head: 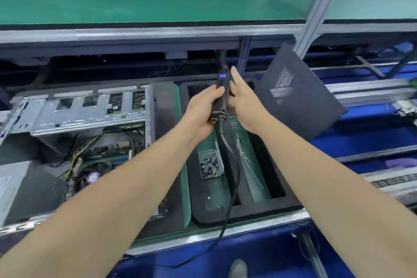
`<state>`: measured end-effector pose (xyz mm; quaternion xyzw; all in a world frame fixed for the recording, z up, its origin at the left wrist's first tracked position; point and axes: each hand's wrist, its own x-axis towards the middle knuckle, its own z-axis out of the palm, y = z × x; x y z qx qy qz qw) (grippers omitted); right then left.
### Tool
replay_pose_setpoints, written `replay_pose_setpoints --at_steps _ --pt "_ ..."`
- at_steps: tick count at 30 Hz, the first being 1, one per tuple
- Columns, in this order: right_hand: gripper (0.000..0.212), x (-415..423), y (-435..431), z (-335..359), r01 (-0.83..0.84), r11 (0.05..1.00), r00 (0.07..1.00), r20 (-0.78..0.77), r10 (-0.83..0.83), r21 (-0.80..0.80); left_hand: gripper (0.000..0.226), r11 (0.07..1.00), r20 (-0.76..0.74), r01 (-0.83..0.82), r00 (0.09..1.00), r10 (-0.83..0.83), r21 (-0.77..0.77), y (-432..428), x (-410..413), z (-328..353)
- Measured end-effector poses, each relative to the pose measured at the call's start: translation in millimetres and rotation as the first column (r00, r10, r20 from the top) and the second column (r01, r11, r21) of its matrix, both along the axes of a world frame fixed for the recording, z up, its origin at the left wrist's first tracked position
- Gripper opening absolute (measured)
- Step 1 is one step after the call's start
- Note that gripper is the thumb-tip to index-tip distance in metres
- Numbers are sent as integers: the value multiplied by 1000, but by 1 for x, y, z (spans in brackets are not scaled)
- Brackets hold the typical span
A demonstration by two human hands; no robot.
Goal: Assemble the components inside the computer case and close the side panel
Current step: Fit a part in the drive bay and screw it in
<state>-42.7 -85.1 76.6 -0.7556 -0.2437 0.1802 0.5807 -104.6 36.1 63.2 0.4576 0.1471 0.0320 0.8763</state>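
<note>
Green shelf [158, 0] above a counter [248, 226] fitted with black foam trays. One open case [90, 108] lies at left, cut off by the frame edge, its insides blurred. One dark panel [297, 95] leans at right, apart from it. Curled fingers of the left hand [200, 110] grip one driver [222, 95], its tip lost in shadow. Straight fingers of the right hand [246, 101] lie against it. One box [209, 165] holds screws too small to count.

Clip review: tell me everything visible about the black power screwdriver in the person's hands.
The power screwdriver is a slim black wand, plastic-looking, with a small blue light near its upper end. It stands nearly upright above the foam tray. The left hand grips its body; the right hand lies against its other side, fingers extended. A black cable leaves its lower end toward the viewer.
</note>
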Motion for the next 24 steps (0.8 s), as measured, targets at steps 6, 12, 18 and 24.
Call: replay_pose_setpoints --at_steps 6,12,18,24 --pt "26 10 -23 -66 148 959 860 -510 -5 240 21 964 -115 -163 975 190 212 -48 7 -53" --pt "28 26 -31 -119 104 987 891 -452 -39 121 24 688 -192 -88 928 320 720 -25 -7 -97" --pt "30 38 -21 -159 61 995 934 -347 -83 -73 28 245 -185 99 916 356 964 -5 -27 -149" --pt "56 37 -10 -177 64 986 968 -232 -100 -155 16 -153 -192 216 969 154 964 5 -33 -176"
